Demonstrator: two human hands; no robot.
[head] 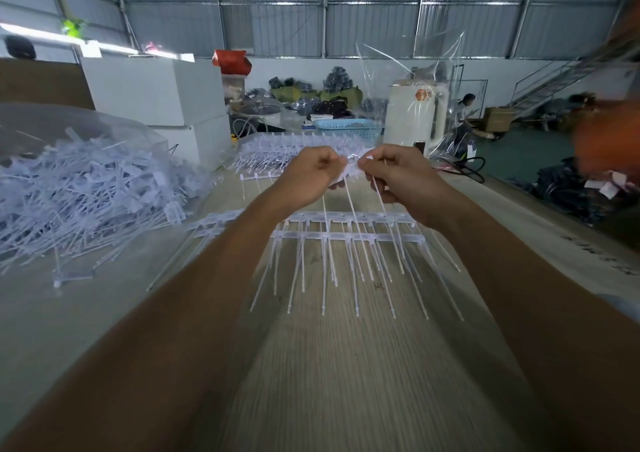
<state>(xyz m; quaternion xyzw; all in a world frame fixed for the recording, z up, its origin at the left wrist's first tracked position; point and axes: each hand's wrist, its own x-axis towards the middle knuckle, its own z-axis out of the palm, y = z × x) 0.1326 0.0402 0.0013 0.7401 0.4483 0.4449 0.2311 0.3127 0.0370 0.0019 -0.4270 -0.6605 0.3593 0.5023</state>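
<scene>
My left hand (308, 176) and my right hand (398, 174) are raised side by side above the wooden table (346, 365). Both pinch the top of a short strip of clear plastic ties (351, 169). Its thin tails hang down between my wrists. Under my hands lie two long joined strips of the same ties (349, 235), with tails pointing toward me. A stack of further strips (270, 154) lies beyond my hands.
At the left a big heap of loose separated ties (90, 195) spreads from a clear plastic bag (52, 119). White boxes (156, 88) stand behind it. A blue basket (346, 128) and a white machine (412, 116) stand at the far edge. A blurred orange shape (606, 140) intrudes at right.
</scene>
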